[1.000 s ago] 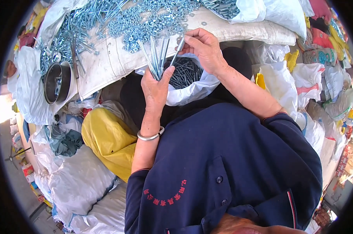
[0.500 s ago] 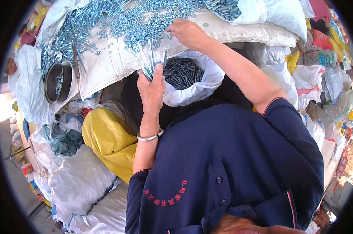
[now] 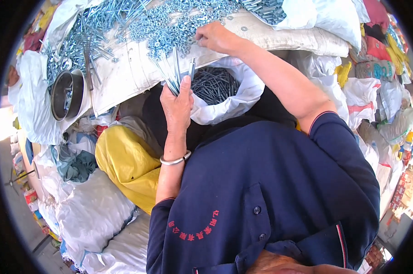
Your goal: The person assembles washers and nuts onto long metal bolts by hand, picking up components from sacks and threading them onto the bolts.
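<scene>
Upright in my left hand (image 3: 176, 102) stand several long shiny metal rods (image 3: 175, 68), fanned out past the fingers. By my thumb is a shorter, thicker metal sleeve (image 3: 192, 67), also in that hand. My right hand (image 3: 218, 37) reaches over the cloth-covered work surface with fingers pinched together, beside a spread of small nuts and washers (image 3: 170, 27). What its fingertips hold is hidden. Below the hands, an open white bag (image 3: 249, 93) contains many dark metal rods (image 3: 213, 84).
Loose bolts (image 3: 74, 45) are heaped at the far left, with a dark round bowl (image 3: 60, 96) near them. Metal sleeves (image 3: 268, 10) lie at the far right beside a white sack (image 3: 325, 18). Yellow cloth (image 3: 124, 160) and full white sacks (image 3: 83, 210) crowd my left side.
My right hand stays by the nuts and washers, with only a slight shift of its fingers. The left hand keeps its grip on the rods, almost still.
</scene>
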`<state>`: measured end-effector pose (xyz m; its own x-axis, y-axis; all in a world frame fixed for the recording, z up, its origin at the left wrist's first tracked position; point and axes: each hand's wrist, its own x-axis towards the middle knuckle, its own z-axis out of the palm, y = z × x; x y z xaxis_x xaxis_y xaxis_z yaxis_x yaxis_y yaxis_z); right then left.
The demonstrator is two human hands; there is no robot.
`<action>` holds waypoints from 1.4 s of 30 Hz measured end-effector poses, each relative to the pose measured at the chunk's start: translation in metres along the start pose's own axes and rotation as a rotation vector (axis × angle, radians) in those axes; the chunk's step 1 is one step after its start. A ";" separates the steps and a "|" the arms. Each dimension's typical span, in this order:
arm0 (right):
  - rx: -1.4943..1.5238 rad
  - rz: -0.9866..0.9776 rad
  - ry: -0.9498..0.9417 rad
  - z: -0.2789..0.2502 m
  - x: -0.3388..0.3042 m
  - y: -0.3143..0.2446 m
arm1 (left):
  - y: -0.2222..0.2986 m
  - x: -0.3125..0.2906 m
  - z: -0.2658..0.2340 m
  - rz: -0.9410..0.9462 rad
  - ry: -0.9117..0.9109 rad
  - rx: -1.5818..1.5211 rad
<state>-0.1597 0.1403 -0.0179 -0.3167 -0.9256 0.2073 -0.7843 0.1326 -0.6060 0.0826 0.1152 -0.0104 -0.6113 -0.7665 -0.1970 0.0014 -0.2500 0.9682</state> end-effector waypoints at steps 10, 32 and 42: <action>-0.107 -0.201 0.068 0.010 0.000 -0.002 | -0.008 0.004 -0.004 -0.010 0.000 -0.018; 0.032 -0.398 0.265 0.004 -0.075 -0.066 | -0.023 0.010 -0.009 0.104 0.105 0.332; -0.552 -0.338 0.336 0.003 0.015 0.004 | -0.007 0.002 0.005 0.003 0.061 0.076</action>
<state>-0.1660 0.1258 -0.0190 -0.0869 -0.8008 0.5926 -0.9949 0.1006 -0.0100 0.0770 0.1186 -0.0167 -0.5624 -0.8020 -0.2011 -0.0586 -0.2039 0.9772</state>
